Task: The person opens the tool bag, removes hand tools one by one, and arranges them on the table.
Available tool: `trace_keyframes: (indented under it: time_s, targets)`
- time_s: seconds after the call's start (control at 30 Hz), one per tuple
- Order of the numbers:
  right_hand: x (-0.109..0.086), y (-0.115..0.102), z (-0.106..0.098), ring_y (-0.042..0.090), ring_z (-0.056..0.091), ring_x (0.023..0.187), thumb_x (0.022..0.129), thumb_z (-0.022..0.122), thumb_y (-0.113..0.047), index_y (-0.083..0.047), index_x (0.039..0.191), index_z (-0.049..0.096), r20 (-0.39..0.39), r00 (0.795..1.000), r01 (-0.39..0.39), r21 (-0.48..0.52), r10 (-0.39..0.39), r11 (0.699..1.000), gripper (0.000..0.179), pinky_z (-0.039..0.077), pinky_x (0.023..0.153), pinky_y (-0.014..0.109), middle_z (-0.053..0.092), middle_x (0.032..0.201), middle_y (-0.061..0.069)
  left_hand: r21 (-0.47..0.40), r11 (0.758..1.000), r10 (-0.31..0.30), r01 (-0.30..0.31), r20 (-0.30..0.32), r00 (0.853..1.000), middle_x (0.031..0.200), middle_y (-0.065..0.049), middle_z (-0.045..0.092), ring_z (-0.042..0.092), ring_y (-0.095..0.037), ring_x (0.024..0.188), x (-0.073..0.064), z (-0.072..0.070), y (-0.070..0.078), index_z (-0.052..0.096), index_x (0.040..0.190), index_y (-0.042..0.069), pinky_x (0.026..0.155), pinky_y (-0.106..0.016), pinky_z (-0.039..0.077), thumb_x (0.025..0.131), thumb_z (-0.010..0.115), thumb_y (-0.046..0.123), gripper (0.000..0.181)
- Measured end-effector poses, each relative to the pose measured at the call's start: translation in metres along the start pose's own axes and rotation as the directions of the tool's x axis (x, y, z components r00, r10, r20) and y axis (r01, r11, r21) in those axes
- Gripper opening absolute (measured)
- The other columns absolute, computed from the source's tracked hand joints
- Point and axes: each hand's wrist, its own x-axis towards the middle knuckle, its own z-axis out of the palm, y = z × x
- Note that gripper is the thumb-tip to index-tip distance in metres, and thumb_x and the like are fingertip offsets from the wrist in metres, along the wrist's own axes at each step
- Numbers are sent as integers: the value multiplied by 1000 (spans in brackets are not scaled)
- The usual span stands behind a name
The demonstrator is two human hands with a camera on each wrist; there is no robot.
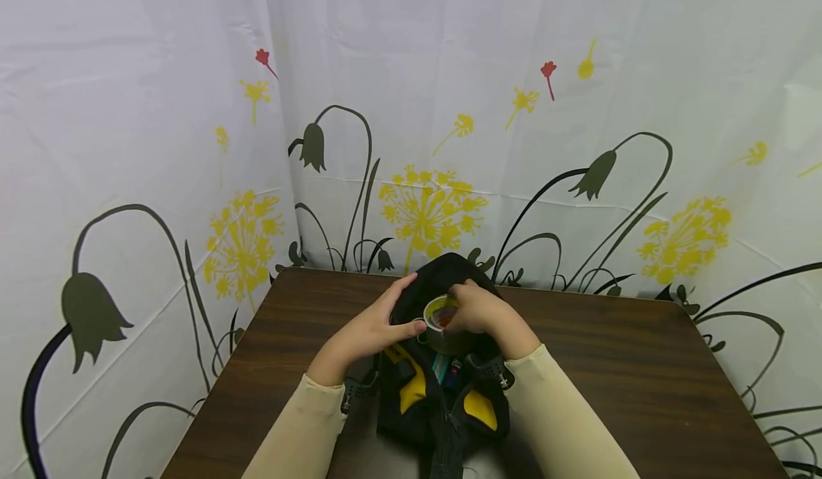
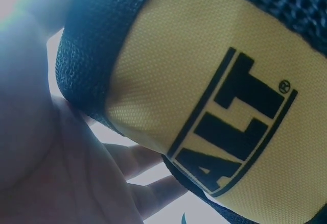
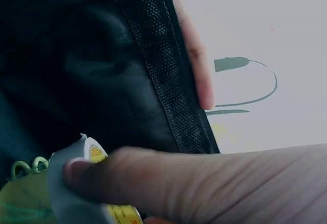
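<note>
Patterned white curtain with flower prints stands behind a dark wood-grain tabletop. On the tabletop, near its middle, lies a black bag with yellow panels, its mouth open. Left wrist view records the black letters "ALT" on one yellow panel. Right hand grasps a grey tape roll by its rim, thumb pressed on the outer face; the roll is located at the bag's open mouth, and whether it rests on anything cannot be told. Left hand is at the bag's left edge, fingers extended, thumb spread toward the roll, with no clenching seen. A green coil-bound item sits just beside the roll. Also noted inside: a dark blue item, not identifiable.
</note>
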Motion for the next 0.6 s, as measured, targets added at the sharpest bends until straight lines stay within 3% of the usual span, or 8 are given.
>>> trace_keyframes:
  time_s: [0.17, 0.4, 0.47, 0.6]
  targets:
    - [-3, 0, -3, 21, 58, 92, 75, 88, -41, -8, 136, 60, -10, 1000, 8, 28, -8, 1000, 75, 52, 79, 37, 54, 127, 12, -12, 1000, 3, -3, 15, 1000, 170, 10, 11, 17, -29, 158, 0, 1, 1, 8, 161, 46, 120, -66, 25, 91, 67, 61, 92]
    - [-18, 3, -14, 19, 62, 97, 76, 89, -39, -17, 144, 47, -25, 997, 76, 183, -73, 980, 82, 54, 80, 34, 57, 134, 11, -16, 1000, -8, 8, 17, 1000, 170, 8, 10, 16, -29, 158, 1, 2, 3, 8, 161, 46, 120, -66, 25, 90, 67, 62, 93]
    - [-23, 4, -20, 17, 63, 98, 76, 89, -36, -17, 145, 44, -40, 993, 116, 241, -110, 963, 84, 55, 80, 34, 59, 136, 11, -14, 1000, -13, 14, 15, 1000, 170, 8, 11, 16, -29, 158, 1, 2, 3, 8, 161, 47, 121, -66, 24, 90, 67, 63, 93]
    - [-33, 9, -29, 24, 64, 81, 78, 89, -30, -22, 145, 42, -31, 988, 153, 406, -154, 901, 83, 57, 70, 40, 59, 126, 12, -11, 1000, -21, 21, 11, 1000, 170, 8, 11, 17, -29, 158, 1, 2, 2, 8, 161, 47, 121, -66, 24, 90, 67, 63, 93]
